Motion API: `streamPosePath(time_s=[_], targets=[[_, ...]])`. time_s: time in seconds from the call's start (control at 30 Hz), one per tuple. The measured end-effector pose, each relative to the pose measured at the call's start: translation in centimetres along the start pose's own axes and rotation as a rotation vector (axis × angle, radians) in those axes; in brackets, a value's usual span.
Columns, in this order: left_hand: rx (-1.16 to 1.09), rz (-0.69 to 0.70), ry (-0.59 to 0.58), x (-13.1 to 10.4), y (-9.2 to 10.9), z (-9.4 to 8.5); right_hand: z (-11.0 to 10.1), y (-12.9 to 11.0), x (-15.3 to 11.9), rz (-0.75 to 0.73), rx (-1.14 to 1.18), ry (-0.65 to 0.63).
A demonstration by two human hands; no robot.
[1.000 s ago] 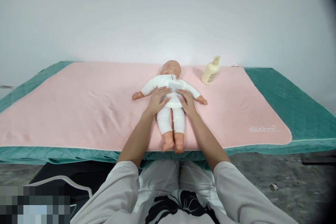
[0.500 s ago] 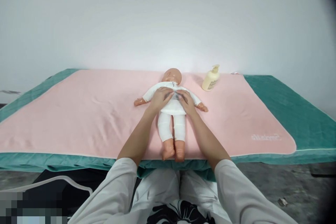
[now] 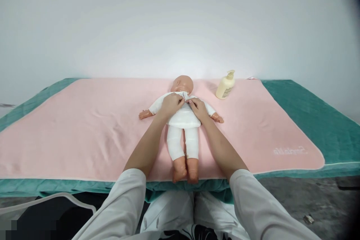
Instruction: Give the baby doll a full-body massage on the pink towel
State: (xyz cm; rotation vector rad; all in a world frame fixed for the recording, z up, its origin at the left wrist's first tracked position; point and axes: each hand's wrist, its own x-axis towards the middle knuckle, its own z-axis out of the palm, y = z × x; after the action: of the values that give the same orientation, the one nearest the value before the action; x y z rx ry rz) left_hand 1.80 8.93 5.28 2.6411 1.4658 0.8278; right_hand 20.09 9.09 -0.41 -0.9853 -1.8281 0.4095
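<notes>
A baby doll (image 3: 182,135) in a white top and white trousers lies on its back on a pink towel (image 3: 84,131), head away from me, bare feet at the near edge. My left hand (image 3: 170,104) and my right hand (image 3: 197,108) rest on the doll's chest just below the neck. The fingertips of both hands pinch the white top at its front opening near the collar. The doll's arms stick out to either side of my hands.
A cream pump bottle (image 3: 225,85) stands on the pink towel to the right of the doll's head. The towel covers a green sheet (image 3: 309,108) on a table against a white wall. Grey floor shows at the lower right.
Both hands slid up from the doll's belly to its upper chest and closed their fingers on the top near the collar. The camera tilted slightly, shifting the scene lower.
</notes>
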Motion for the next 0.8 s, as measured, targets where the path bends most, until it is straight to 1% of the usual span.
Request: streamPosePath(time_s=[0.17, 0.27, 0.37, 0.43, 0.63, 0.8], targets=[[-0.064, -0.003, 0.080, -0.8, -0.2, 0.4, -0.1, -0.5, -0.4, -0.034, 0.021, 0.030], [-0.136, 0.030, 0.136, -1.3, -0.2, 0.4, -0.2, -0.6, -0.7, -0.050, 0.027, 0.064], [-0.141, 0.059, 0.175, -1.4, -0.3, 0.3, -0.2, -0.6, -0.7, -0.056, 0.034, 0.061], [-0.128, 0.054, 0.173, -1.3, -0.3, 0.4, -0.2, -0.5, -0.6, -0.052, 0.037, 0.047], [-0.088, 0.028, 0.097, -1.2, -0.3, 0.4, -0.4, -1.0, -0.6, -0.017, 0.020, -0.016], [-0.081, 0.026, 0.083, -1.3, -0.3, 0.5, -0.5, -1.2, -0.6, -0.004, 0.026, -0.023]])
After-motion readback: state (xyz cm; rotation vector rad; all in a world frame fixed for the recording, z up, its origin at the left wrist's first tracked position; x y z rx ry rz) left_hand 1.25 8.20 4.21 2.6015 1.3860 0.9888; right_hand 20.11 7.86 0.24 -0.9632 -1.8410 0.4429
